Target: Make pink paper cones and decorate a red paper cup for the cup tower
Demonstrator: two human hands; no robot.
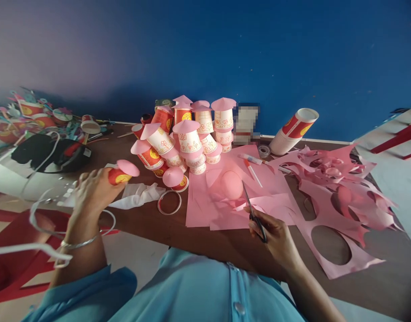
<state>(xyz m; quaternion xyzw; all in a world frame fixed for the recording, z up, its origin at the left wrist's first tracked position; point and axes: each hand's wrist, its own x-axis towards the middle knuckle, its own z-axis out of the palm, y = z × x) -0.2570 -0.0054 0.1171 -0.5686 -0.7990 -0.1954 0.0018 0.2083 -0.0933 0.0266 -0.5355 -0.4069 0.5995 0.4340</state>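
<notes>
My left hand [94,188] is closed around a small red and yellow paper cup [118,177] topped by a pink paper cone [128,167]. It is over the table's left part, beside a crumpled white sheet [141,195]. In my right hand [271,228] is a pair of dark scissors [255,219], its blades pointing up and away over the pink paper sheets [205,210]. Close to the blade tips lies a round pink paper disc [232,185]. Several cups with pink cone roofs [187,138] are stacked at the middle back, some with drawn flowers and windows.
A tape roll [169,202] lies near the stack; a red-capped marker [249,166] rests on the pink paper. Cut scraps [346,201] cover the right side. Stacked cups [294,131] lean by the blue wall. A black bag [51,152] and craft pile [34,116] are left.
</notes>
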